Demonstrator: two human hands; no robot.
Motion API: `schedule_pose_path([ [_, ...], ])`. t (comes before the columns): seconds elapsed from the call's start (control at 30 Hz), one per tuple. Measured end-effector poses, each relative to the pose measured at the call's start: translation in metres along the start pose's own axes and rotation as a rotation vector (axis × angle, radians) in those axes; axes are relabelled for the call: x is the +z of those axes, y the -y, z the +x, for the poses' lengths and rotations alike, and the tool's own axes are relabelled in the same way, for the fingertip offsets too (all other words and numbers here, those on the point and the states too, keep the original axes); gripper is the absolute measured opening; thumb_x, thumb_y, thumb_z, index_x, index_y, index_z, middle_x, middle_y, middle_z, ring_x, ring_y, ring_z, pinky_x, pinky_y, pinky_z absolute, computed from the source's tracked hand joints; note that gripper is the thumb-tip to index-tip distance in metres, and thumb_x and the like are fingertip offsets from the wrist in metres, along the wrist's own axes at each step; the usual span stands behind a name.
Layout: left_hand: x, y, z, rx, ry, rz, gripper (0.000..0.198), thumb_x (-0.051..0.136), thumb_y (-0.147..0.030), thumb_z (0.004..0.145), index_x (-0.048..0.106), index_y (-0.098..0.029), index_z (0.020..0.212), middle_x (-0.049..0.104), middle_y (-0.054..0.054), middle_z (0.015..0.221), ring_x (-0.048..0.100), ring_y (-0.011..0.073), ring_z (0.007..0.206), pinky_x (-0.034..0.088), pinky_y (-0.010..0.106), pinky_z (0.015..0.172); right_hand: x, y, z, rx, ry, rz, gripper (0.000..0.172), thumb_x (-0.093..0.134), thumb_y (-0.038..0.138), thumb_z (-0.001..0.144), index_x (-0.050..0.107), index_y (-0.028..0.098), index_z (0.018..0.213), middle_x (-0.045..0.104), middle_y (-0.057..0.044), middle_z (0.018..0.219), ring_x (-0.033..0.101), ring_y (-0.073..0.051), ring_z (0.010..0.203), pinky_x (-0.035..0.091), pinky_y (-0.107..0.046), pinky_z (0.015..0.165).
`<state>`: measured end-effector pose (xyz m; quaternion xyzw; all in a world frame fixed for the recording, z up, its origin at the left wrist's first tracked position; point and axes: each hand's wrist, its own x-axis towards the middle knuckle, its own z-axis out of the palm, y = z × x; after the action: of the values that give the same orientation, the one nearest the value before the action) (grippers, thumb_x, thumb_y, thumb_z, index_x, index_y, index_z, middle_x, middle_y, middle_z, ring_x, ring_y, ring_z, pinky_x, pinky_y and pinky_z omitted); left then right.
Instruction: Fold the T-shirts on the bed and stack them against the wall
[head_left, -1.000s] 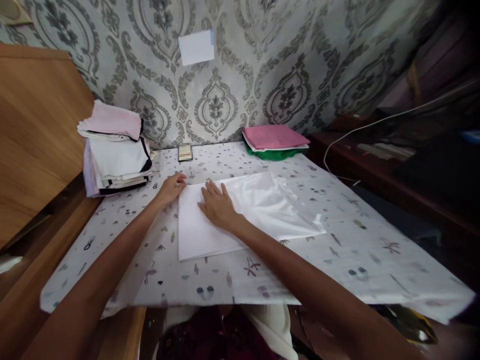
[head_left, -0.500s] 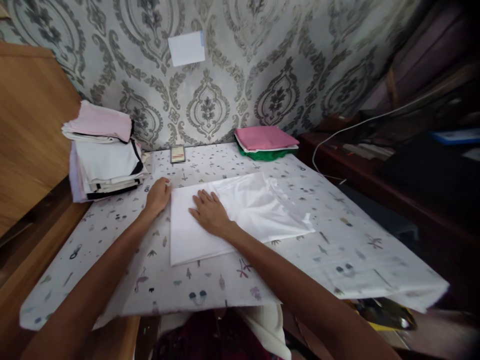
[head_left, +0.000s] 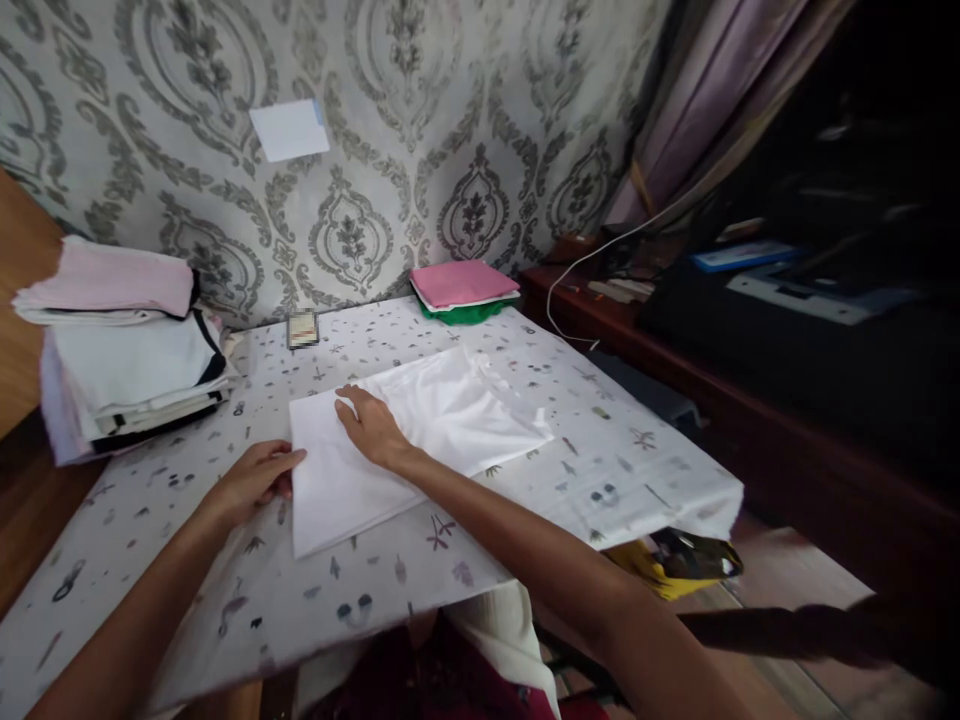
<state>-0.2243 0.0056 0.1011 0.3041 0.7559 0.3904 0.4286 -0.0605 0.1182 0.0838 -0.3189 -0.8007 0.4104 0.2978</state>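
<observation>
A folded white cloth (head_left: 322, 500) lies on the patterned tablecloth, smooth and flat on its left part, wrinkled and uneven along its right end. My right hand (head_left: 373, 428) rests palm down on the cloth's upper left part, its fingers stretched out. At the cloth's left edge is my left hand (head_left: 255, 482), its fingers slightly bent and apart, with the fingertips touching that edge. Whether any fabric lies between those fingertips is hard to see.
To the left stands a stack of folded clothes (head_left: 139, 350). Pink and green folded clothes (head_left: 465, 285) sit at the back beside the wall. A small framed card (head_left: 303, 329) lies near the wall. A white cable (head_left: 551, 300) hangs by the dark furniture at right.
My left hand has slid down the cloth's left edge, toward me. The right hand stays on the cloth, a little nearer its top edge. The view has turned to the right.
</observation>
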Motion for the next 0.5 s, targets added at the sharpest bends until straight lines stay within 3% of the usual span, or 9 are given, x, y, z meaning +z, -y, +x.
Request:
schedule_pose_path([
  [0.1, 0.012, -0.014, -0.002, 0.038, -0.001, -0.117, 0.046, 0.087, -0.042, 0.041, 0.06, -0.016, 0.067, 0.048, -0.006, 0.046, 0.038, 0.0065, 0.038, 0.013, 0.017, 0.037, 0.0, -0.004, 0.002, 0.131, -0.062, 0.316, 0.044, 0.04, 0.043, 0.102, 0.063, 0.018, 0.13, 0.062, -0.011, 0.14, 0.054, -0.022, 0.132, 0.04, -0.037, 0.113],
  [0.2, 0.037, -0.038, 0.003, 0.175, -0.04, -0.23, 0.042, 0.086, -0.038, 0.043, 0.058, -0.017, 0.067, 0.051, -0.006, 0.053, 0.04, 0.0066, 0.042, 0.021, 0.018, 0.038, -0.001, -0.011, 0.011, 0.284, -0.127, 0.726, 0.047, 0.036, 0.048, 0.102, 0.062, 0.019, 0.129, 0.059, -0.011, 0.144, 0.052, -0.021, 0.136, 0.043, -0.039, 0.111],
  [0.27, 0.065, -0.055, 0.011, 0.295, -0.054, -0.253, 0.039, 0.084, -0.038, 0.047, 0.059, -0.017, 0.069, 0.055, -0.005, 0.059, 0.048, 0.0088, 0.049, 0.032, 0.019, 0.043, -0.007, -0.018, 0.017, 0.352, -0.144, 0.989, 0.051, 0.031, 0.05, 0.103, 0.059, 0.016, 0.129, 0.061, -0.014, 0.14, 0.056, -0.022, 0.132, 0.047, -0.041, 0.108],
  [0.37, 0.118, -0.076, 0.025, 0.44, -0.035, -0.159, 0.034, 0.075, -0.044, 0.057, 0.062, -0.018, 0.075, 0.06, -0.003, 0.063, 0.056, 0.0132, 0.057, 0.04, 0.023, 0.052, -0.027, -0.034, 0.018, 0.389, -0.079, 1.275, 0.062, 0.023, 0.06, 0.102, 0.06, 0.015, 0.121, 0.072, -0.015, 0.114, 0.069, -0.027, 0.108, 0.055, -0.046, 0.095],
  [0.5, 0.175, -0.086, 0.041, 0.543, 0.068, 0.01, 0.023, 0.064, -0.039, 0.071, 0.069, -0.019, 0.081, 0.067, 0.002, 0.07, 0.063, 0.0186, 0.069, 0.047, 0.029, 0.066, -0.063, -0.058, 0.004, 0.477, -0.112, 1.415, 0.071, 0.016, 0.068, 0.098, 0.063, 0.016, 0.109, 0.073, -0.01, 0.086, 0.072, -0.029, 0.086, 0.059, -0.048, 0.084],
])
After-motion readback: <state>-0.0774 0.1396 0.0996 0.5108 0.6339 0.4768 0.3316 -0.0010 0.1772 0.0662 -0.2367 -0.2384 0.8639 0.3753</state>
